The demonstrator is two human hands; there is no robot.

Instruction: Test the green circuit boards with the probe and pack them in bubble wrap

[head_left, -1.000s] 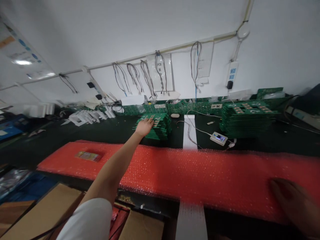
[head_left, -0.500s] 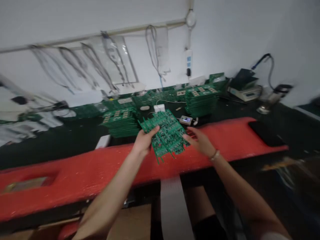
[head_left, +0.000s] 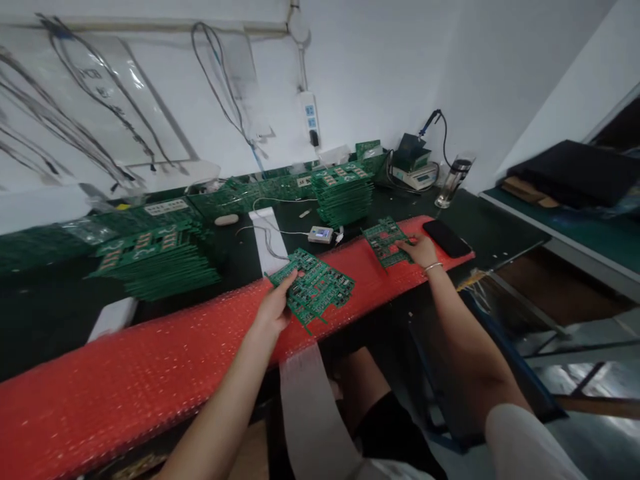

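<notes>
My left hand (head_left: 276, 303) grips a green circuit board panel (head_left: 320, 285) by its left edge, thumb on top. It is tilted above the red bubble wrap (head_left: 175, 353); whether more than one panel is in the grip I cannot tell. Further right, my right hand (head_left: 420, 251) holds a second green panel (head_left: 385, 240) at its right edge, over the right part of the wrap. Both panels carry small components and have cut-out openings. Just right of that hand lies a black phone (head_left: 447, 239). Behind the left panel, a white strip (head_left: 269, 233) lies on the bench.
Stacks of green boards stand at left (head_left: 165, 263) and centre (head_left: 345, 193). Between them sits a small display device (head_left: 321, 234) with thin cables. At the back right are a scale (head_left: 417, 175) and a glass bottle (head_left: 454, 180). Cables (head_left: 220, 80) hang on the wall.
My view has turned to the right. My right hand, apart from the boards' right edge or just touching it before, now holds a separate panel to the right. My left hand keeps its hold.
</notes>
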